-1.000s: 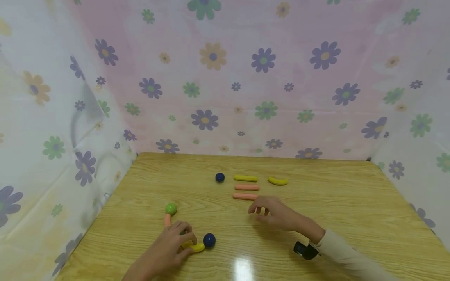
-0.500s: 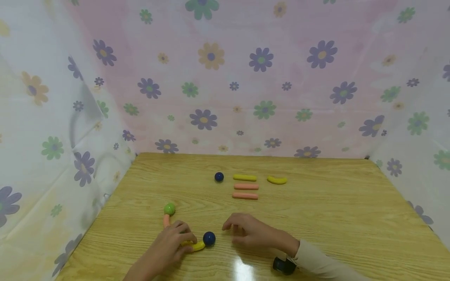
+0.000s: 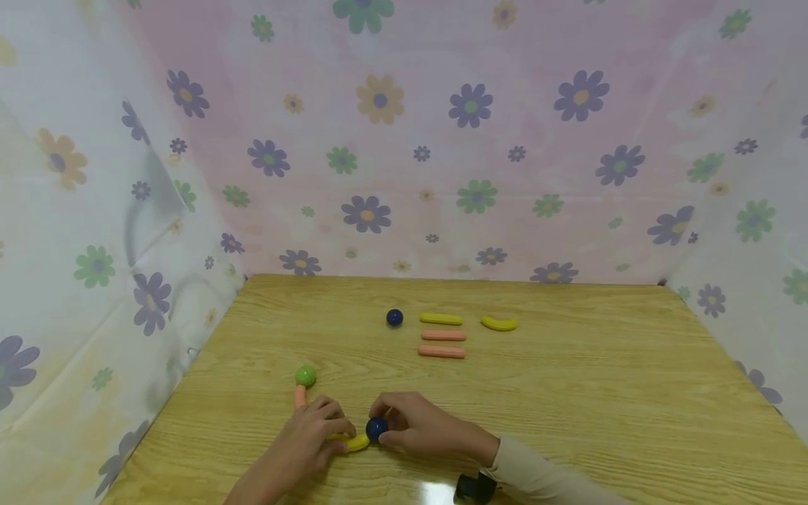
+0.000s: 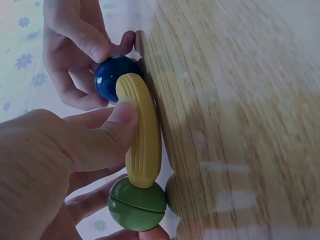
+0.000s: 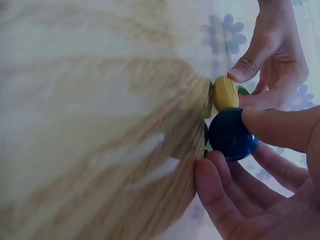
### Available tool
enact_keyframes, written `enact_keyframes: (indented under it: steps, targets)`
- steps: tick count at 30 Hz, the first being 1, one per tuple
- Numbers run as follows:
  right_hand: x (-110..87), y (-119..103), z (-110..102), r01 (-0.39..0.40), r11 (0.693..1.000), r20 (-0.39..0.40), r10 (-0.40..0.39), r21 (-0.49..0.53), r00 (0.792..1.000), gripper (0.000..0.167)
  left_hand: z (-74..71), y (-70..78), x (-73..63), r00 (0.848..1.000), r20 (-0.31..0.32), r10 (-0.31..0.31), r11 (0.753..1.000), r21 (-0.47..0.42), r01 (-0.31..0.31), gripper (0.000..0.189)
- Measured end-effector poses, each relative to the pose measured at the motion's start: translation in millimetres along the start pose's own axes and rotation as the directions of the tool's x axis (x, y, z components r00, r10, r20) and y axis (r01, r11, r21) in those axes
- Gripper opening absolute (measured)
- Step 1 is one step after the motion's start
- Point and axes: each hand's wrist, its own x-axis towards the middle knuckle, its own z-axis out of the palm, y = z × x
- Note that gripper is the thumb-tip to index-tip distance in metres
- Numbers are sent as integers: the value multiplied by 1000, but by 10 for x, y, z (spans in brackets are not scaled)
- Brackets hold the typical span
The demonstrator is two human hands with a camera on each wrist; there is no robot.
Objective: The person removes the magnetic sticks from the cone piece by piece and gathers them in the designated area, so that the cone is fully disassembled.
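Observation:
My left hand (image 3: pixel 311 436) pinches a yellow curved stick (image 4: pixel 144 135), thumb on its side. One end of the stick meets a dark blue ball (image 5: pixel 231 134). Thumb and fingers of my right hand (image 3: pixel 424 423) hold that ball at the stick's tip. In the left wrist view, a green ball (image 4: pixel 137 204) with a seam touches the stick's other end; in the head view my left hand covers that end. Beyond the left hand, an orange stick (image 3: pixel 300 397) runs up to another green ball (image 3: pixel 306 376); its near end is hidden.
Farther back on the wooden table (image 3: pixel 568 365) lie a second blue ball (image 3: pixel 394 318), a straight yellow stick (image 3: pixel 441 319), two orange sticks (image 3: pixel 443 335) and a curved yellow stick (image 3: pixel 499 323). Flowered cloth (image 3: pixel 429 140) walls the table's back and sides.
My right hand has come left and nearer from beside the orange sticks, and its fingers have closed on the blue ball. The left hand has kept its hold on the yellow curved stick.

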Motion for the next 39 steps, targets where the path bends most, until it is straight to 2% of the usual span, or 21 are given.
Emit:
enact_keyframes:
  steps: [8,16,19,25,31,35,39]
  targets:
    - [1,-16,51,-13,999,-82,16,41,997,22,-4,23,13,999,27,-28,1000,12,27,18]
    - [-5,-22,90,-8,986,-132,30,166,991,23,-30,46,42,994,77,-80,997,0,80,16]
    - [-10,-9,94,11,983,-146,16,181,989,23,-38,46,48,990,102,-102,995,-4,103,15]
    - [-38,44,27,34,998,-204,-24,49,979,23,-48,17,48,983,132,-128,992,17,127,13]
    - [-62,68,-61,19,998,-226,-34,-65,973,23,-39,10,35,984,120,-132,991,6,132,11]
    - [-55,78,-106,-9,996,-252,-14,-89,968,25,-32,11,37,986,107,-131,991,6,131,12]
    - [-33,89,-154,-12,998,-274,-7,-69,962,27,-34,14,38,987,100,-125,992,8,125,12]
